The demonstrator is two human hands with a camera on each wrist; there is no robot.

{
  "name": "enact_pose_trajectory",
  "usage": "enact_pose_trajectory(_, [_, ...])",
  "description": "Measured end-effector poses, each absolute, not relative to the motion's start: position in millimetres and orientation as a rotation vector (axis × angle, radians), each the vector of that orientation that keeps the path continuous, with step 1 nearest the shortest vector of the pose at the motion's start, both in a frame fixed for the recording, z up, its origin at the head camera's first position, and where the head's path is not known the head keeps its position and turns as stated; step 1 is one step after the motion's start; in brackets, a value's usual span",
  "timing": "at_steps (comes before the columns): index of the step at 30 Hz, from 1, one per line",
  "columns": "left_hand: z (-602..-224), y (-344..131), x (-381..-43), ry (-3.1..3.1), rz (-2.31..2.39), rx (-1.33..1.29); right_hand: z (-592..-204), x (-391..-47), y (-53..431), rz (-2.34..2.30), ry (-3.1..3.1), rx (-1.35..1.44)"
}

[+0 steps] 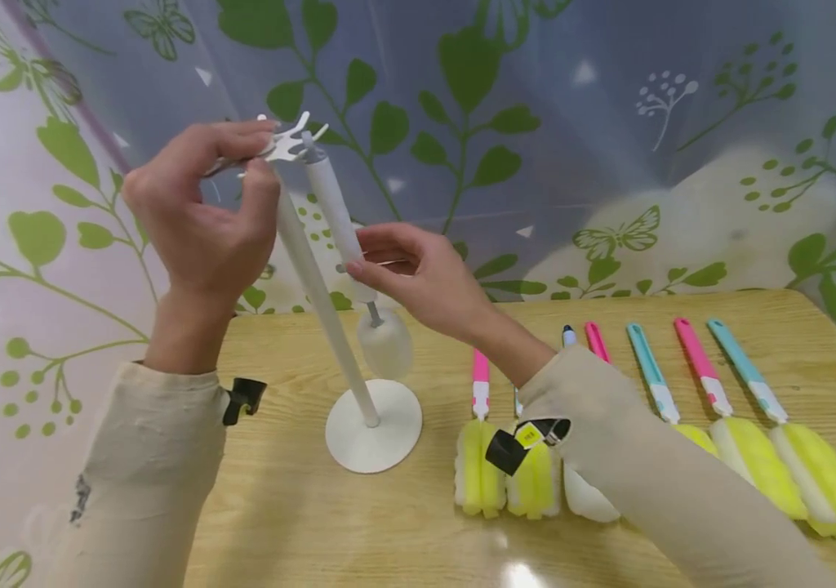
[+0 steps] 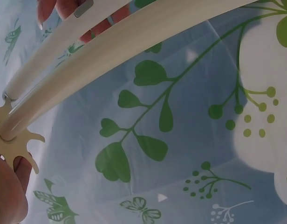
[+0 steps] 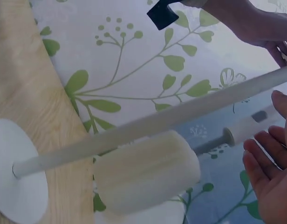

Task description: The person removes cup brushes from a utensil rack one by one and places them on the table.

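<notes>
A white stand has a slim pole (image 1: 318,286), a round base (image 1: 374,441) and a star-shaped ring of hooks (image 1: 287,145) on top. My left hand (image 1: 205,196) pinches this hook ring between thumb and fingers. From a hook on its right side hangs a white sponge bottle brush (image 1: 333,204), its looped handle end at the hook and its pale sponge head (image 3: 148,172) pointing down beside the pole. My right hand (image 1: 425,278) holds the brush's handle low down, thumb in front and fingers behind.
On the wooden table (image 1: 271,490), right of the stand, several sponge brushes lie in a row, with pink handles (image 1: 697,351), blue handles (image 1: 741,359) and yellow-white heads (image 1: 825,474). My right sleeve (image 1: 624,441) covers some. A leaf-patterned curtain (image 1: 572,147) hangs behind the table.
</notes>
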State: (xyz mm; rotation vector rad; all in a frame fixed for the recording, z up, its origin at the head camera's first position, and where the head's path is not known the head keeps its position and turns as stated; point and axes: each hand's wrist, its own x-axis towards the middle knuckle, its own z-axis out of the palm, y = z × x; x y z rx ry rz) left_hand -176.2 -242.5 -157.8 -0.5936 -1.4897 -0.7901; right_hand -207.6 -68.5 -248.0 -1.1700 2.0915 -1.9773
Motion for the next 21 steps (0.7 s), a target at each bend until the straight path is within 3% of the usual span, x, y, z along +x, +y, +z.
enact_pose_trajectory(10, [-157, -240, -175, -1.488, -0.848, -0.615, -249, -201, -89, -2.154, 2.07, -1.057])
enact_pose_trajectory(21, [-158, -239, -176, -1.469, -0.813, -0.612, -247, -203, -76, -2.261, 2.018, -1.075])
